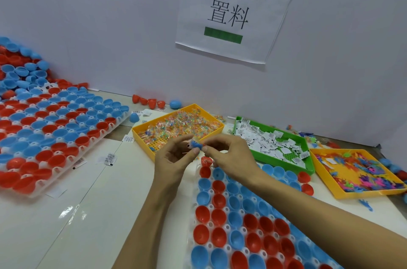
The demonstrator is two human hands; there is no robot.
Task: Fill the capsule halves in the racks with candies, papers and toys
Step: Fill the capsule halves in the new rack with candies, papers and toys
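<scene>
The tray of candies [178,124] sits in the middle of the table. The tray of papers [273,143] is just right of it, and the tray of toys [356,171] farther right. One rack [242,224] lies in front of it, another rack [55,134] to its left.

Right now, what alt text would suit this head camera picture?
Both hands, left hand and right hand, pinch a small blue toy above a rack of red and blue capsule halves. Behind sit trays of candies, papers and toys.
</scene>
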